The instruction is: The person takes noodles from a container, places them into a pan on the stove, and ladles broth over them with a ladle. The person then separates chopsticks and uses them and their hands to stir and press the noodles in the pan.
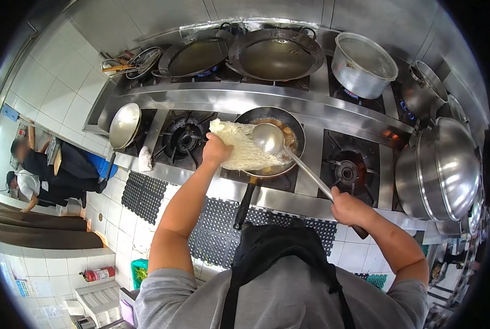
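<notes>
A pale sheet of thin noodles (239, 148) lies slanted over the left side of a dark frying pan (298, 118). My left hand (216, 149) grips its left edge. In my right hand (350, 206) is the handle of a long metal ladle (268, 138), whose round bowl rests against the noodles' right part. Brown liquid with pieces of food (290, 137) shows in the pan beyond the ladle. The pan's black handle (246, 205) points toward my body, with neither hand on it.
Two wide pans (278, 57) and a steaming pot (363, 68) stand on the back burners. A wok (125, 126) is at the left, large metal bowls (442, 170) at the right. Two people (34, 170) are at the far left.
</notes>
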